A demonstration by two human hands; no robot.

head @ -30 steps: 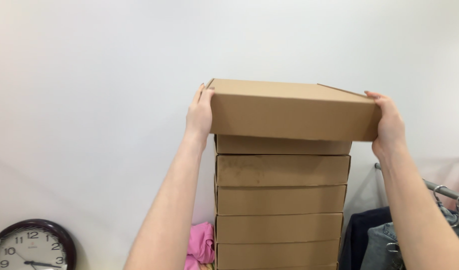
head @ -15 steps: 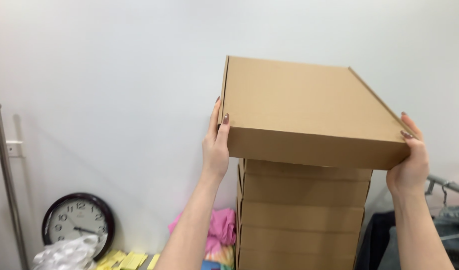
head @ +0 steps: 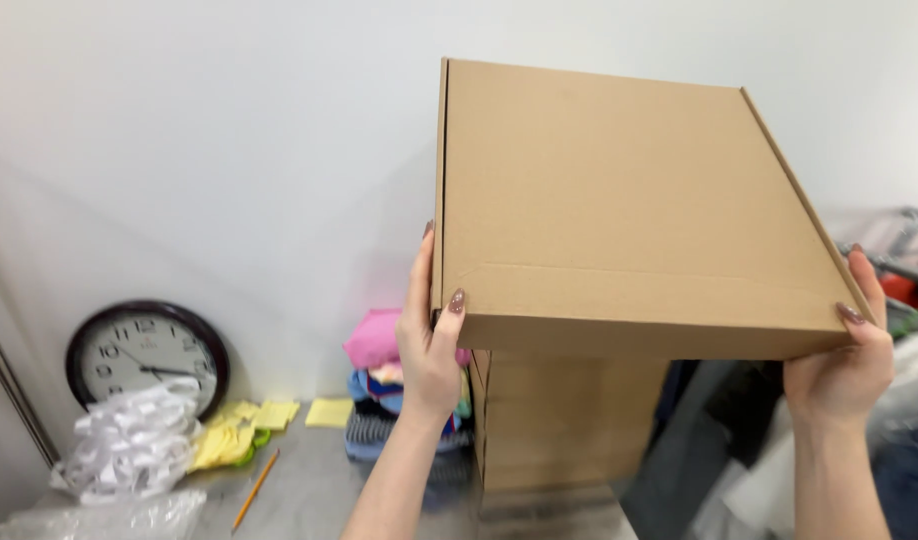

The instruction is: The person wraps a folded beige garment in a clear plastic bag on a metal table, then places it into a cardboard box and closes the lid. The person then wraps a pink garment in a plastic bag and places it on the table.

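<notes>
Above the bench, both forearms rise from the lower edge of the view to a flat cardboard box (head: 619,210). The left hand (head: 429,340) grips its near left corner, palm against the side wall, fingers together and straight up along that wall, thumb hooked over the front edge. The right hand (head: 844,365) cups the near right corner from below, thumb laid up along the right edge; its fingers are hidden under the box, so their spread cannot be told.

The box is lifted clear, its broad top face tilted toward the camera, one short wall nearest the person, and its long axis running away toward the white wall. Just beneath and behind it stands a stack of boxes (head: 569,420) on the bench (head: 309,490).

Left of the stack lies folded clothing (head: 379,345) in pink and blue. Further left are yellow notes (head: 329,412), a pencil (head: 256,488), crumpled white plastic (head: 129,450), and a round clock (head: 144,350) leaning on the wall. Dark garments (head: 719,420) hang at the right.
</notes>
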